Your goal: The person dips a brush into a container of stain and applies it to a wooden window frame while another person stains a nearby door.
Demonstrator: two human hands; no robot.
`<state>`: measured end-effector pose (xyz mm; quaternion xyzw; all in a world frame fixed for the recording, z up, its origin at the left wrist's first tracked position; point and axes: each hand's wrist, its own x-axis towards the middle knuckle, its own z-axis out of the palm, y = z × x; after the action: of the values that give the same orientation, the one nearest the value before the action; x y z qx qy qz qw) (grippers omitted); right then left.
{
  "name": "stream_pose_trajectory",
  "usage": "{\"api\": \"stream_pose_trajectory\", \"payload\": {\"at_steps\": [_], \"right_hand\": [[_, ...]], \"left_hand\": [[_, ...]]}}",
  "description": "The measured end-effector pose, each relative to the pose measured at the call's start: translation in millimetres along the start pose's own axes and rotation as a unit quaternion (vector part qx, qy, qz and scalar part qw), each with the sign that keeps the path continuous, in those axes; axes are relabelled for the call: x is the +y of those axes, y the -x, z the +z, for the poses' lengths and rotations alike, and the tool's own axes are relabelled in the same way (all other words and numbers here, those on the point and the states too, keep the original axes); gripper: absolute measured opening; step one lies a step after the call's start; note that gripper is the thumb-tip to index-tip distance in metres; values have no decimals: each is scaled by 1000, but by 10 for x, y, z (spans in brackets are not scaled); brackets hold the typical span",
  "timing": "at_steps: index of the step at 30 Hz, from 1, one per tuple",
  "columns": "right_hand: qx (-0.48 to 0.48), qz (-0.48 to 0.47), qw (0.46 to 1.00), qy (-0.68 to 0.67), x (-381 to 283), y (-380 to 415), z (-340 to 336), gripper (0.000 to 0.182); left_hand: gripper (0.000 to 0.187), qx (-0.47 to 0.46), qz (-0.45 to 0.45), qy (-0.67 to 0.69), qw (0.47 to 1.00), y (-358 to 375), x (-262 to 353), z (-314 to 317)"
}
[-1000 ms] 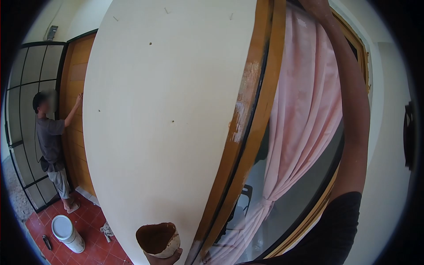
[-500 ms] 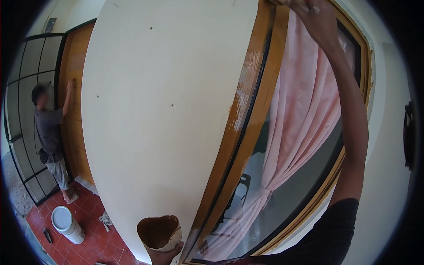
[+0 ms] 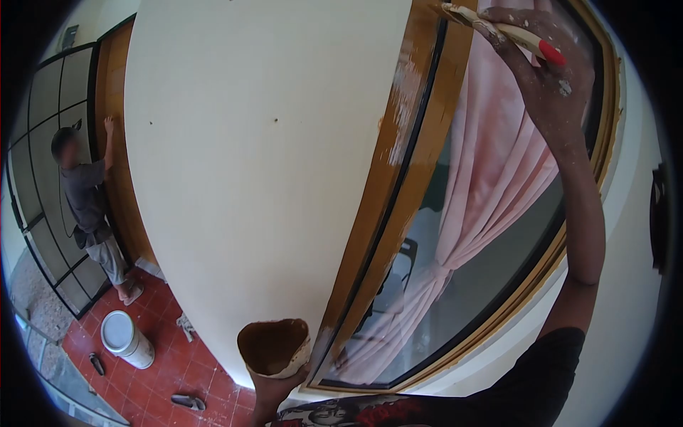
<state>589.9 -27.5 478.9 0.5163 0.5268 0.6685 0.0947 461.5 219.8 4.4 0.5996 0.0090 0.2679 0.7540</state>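
Observation:
My right hand [image 3: 548, 71] is raised at the upper right, closed round a paintbrush [image 3: 523, 37] with a pale handle and a red end. The bristles touch the brown wooden window frame [image 3: 427, 142] near its top. Streaks of wet-looking, lighter finish show on the frame's left strip. Low in the view, my left hand [image 3: 277, 388] holds a rough-edged container [image 3: 274, 349] with brown inside, beside the frame's lower end. How much liquid it holds cannot be told.
A pink curtain [image 3: 491, 156] hangs behind the glass. At the left, another person [image 3: 89, 199] stands with a hand on a wooden door [image 3: 117, 85]. A lidded bucket [image 3: 128, 340], sandals and a rag [image 3: 186, 327] lie on the red tiled floor [image 3: 160, 363].
My right hand and the brush have come lower and further into view. The view has shifted, and the container now appears higher and further right.

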Motion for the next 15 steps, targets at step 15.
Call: {"api": "stream_pose_trajectory", "payload": {"at_steps": [15], "right_hand": [[237,456,731,-450,-2249,1896,-416,31]], "left_hand": [[97,-16,25,-31,999,21,-34,-213]]}}
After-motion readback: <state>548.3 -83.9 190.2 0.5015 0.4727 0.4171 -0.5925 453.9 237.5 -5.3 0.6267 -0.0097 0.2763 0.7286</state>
